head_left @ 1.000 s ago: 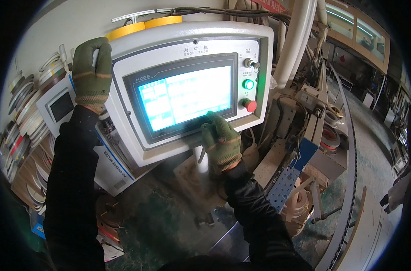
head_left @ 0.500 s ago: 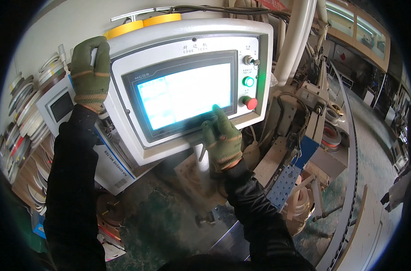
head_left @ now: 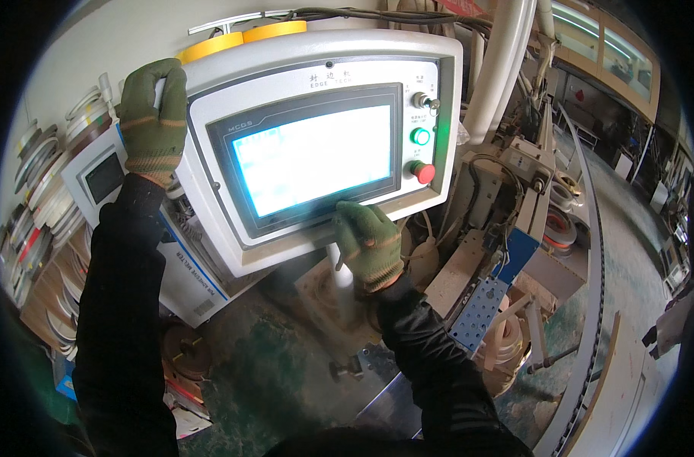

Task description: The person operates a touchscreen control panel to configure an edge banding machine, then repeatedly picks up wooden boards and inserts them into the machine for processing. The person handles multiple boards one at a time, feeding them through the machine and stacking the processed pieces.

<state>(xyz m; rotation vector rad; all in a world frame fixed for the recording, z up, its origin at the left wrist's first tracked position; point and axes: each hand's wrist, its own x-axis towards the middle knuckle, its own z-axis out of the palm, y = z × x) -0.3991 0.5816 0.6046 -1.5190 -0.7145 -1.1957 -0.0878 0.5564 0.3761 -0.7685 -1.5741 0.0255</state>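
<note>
My left hand (head_left: 153, 122), in a green knit glove, is closed on the left edge of the white control panel (head_left: 301, 49), with something pale between its fingers. The panel holds a glaring touchscreen (head_left: 313, 156), with a key switch (head_left: 425, 102), a green lit button (head_left: 419, 135) and a red button (head_left: 422, 172) to its right. My right hand (head_left: 368, 244), gloved alike, has its fingers curled at the lower edge of the screen's frame. What it holds, if anything, is hidden.
Stacked edging rolls (head_left: 42, 190) and a white machine (head_left: 195, 282) stand at left. A pole (head_left: 343, 297) stands under the panel. Yellow rolls (head_left: 271, 30) lie behind it. Machinery with a blue plate (head_left: 476, 312) and a long rail (head_left: 594, 305) occupy the right.
My right forefinger was stretched out on the lower right of the screen; it has curled back, down and left off the display. My left hand stays at the panel's edge.
</note>
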